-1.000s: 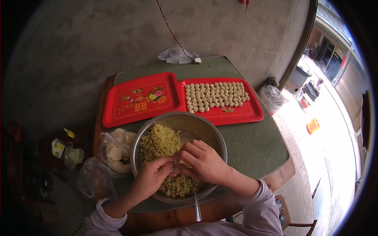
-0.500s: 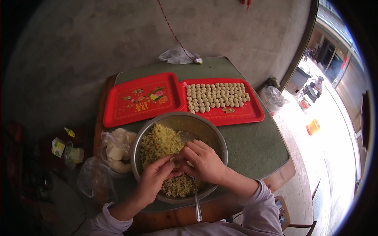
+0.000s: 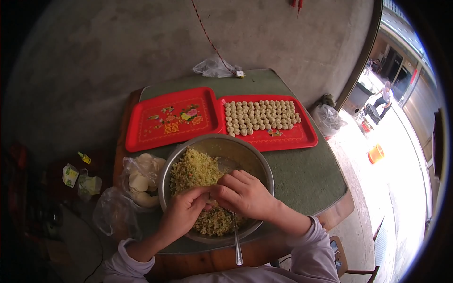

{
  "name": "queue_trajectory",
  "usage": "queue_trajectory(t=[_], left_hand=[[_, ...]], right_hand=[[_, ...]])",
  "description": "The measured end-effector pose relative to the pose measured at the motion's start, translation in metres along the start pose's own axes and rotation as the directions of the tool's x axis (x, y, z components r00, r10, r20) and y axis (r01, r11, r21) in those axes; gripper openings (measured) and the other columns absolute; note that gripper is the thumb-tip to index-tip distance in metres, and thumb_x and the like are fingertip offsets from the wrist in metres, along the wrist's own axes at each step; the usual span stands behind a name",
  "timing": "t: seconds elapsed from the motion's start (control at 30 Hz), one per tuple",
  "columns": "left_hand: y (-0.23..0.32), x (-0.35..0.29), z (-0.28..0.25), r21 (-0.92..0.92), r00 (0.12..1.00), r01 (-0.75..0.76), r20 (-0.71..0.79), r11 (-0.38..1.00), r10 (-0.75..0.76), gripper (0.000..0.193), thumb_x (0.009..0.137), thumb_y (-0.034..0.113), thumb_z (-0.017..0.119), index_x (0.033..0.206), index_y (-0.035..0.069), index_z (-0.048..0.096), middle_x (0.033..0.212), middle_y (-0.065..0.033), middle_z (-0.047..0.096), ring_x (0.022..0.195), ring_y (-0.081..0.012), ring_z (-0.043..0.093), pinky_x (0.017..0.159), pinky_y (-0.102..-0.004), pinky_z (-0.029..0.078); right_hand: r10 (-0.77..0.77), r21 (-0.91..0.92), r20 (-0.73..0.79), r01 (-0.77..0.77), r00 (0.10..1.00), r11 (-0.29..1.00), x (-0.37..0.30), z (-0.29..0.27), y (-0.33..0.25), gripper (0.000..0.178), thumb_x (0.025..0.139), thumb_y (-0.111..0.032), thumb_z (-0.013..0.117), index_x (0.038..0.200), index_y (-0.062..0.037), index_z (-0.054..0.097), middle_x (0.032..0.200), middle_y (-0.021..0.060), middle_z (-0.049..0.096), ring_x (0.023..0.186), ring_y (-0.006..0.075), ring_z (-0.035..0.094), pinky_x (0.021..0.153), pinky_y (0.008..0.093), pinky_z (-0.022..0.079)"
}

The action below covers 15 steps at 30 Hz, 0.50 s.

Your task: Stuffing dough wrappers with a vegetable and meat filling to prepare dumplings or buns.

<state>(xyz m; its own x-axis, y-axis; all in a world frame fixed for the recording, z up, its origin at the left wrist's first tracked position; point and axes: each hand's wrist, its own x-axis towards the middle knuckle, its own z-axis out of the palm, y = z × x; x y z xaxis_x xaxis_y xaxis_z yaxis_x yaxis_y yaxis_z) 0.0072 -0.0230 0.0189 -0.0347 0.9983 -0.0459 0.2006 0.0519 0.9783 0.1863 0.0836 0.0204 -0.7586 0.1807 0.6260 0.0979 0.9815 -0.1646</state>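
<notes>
Over a large steel bowl (image 3: 269, 191), my left hand (image 3: 185, 210) and my right hand (image 3: 246, 197) meet with fingertips pinched together on a small dumpling. My fingers hide most of the dumpling. Yellowish, crumbly filling (image 3: 196, 167) with green and orange bits is heaped at the bowl's left side and front. A metal spoon (image 3: 238, 250) leans in the bowl, its handle sticking out over the near rim. Left of the bowl, round pale wrappers (image 3: 138, 183) lie stacked in a clear plastic bag.
Rows of finished dumplings (image 3: 259, 117) fill much of the right red tray (image 3: 304, 141). The left red tray (image 3: 144, 137) shows a floral print. Plastic bags lie at the wall (image 3: 217, 66) and table's left edge (image 3: 115, 212). Outside stand a person (image 3: 386, 96) and an orange bucket (image 3: 375, 153).
My fingers have closed in over the dumpling, whose round open top showed before. My right hand has tilted over it. Outside, the person who was crouching has risen.
</notes>
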Motion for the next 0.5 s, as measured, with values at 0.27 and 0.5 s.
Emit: queue_trajectory(t=[0.27,0.5], left_hand=[[0.0086,0.0049,-0.0024,0.135,0.995,-0.094,0.03,0.986,0.091,0.021,0.098,0.004,0.049,0.114,-0.004,0.06,0.09,-0.0111,0.065,0.08,-0.0168,0.069,0.068,-0.0271,0.053],[0.0004,0.0026,-0.0002,0.017,0.999,0.04,0.033,0.999,-0.041,0.025,0.101,0.009,0.047,0.12,-0.003,0.059,0.099,-0.0102,0.066,0.084,-0.0136,0.068,0.075,-0.0256,0.054]], right_hand=[[0.008,0.005,0.005,-0.008,1.0,1.0,0.0013,-0.0031,0.0006,0.026,0.074,-0.014,0.071,0.095,-0.0085,0.058,0.087,0.0049,0.053,0.077,0.0241,0.053,0.067,0.0346,0.047],[-0.02,-0.017,0.027,0.021,0.999,1.0,0.0023,0.001,0.0001,0.024,0.072,-0.013,0.071,0.085,-0.0073,0.051,0.083,0.0068,0.051,0.075,0.0244,0.053,0.065,0.0353,0.046]])
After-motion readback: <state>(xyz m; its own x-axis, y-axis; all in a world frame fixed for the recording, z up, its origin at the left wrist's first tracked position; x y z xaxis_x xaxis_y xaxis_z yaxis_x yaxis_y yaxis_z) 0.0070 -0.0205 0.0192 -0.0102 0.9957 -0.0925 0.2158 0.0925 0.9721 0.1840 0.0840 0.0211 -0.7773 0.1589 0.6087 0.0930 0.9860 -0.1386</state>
